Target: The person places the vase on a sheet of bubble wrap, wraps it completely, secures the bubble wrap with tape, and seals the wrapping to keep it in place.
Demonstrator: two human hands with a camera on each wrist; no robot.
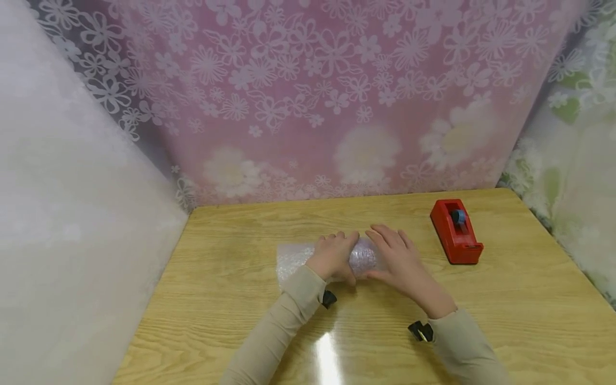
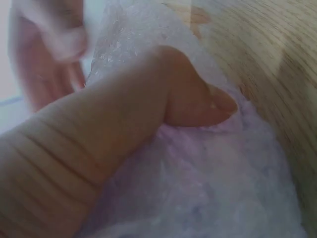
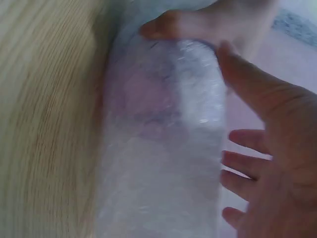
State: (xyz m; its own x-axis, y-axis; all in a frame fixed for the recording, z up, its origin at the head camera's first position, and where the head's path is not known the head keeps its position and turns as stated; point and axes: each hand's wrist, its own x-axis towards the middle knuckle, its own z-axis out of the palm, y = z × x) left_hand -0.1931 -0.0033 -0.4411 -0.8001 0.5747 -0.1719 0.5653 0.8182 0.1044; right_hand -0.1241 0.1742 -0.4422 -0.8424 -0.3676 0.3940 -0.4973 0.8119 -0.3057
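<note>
A roll-shaped bundle in clear bubble wrap [image 1: 363, 256] lies crosswise on the wooden table, something pinkish-purple showing through the plastic. My left hand [image 1: 334, 256] grips it around the middle; in the left wrist view the bent thumb [image 2: 193, 99] presses into the wrap [image 2: 213, 183]. My right hand [image 1: 399, 262] is at the bundle's right part, fingers spread and loosely extended. In the right wrist view those fingers [image 3: 242, 166] stand along the side of the wrap [image 3: 158, 183], and whether they touch it is hard to tell. What the wrap encloses cannot be made out.
A red tape dispenser [image 1: 454, 232] with a roll of tape stands at the back right of the wooden table [image 1: 216, 310]. Floral-patterned cloth [image 1: 313, 107] hangs behind the table, with pale sheets at left and right. Small black pieces [image 1: 421, 331] sit by both cuffs.
</note>
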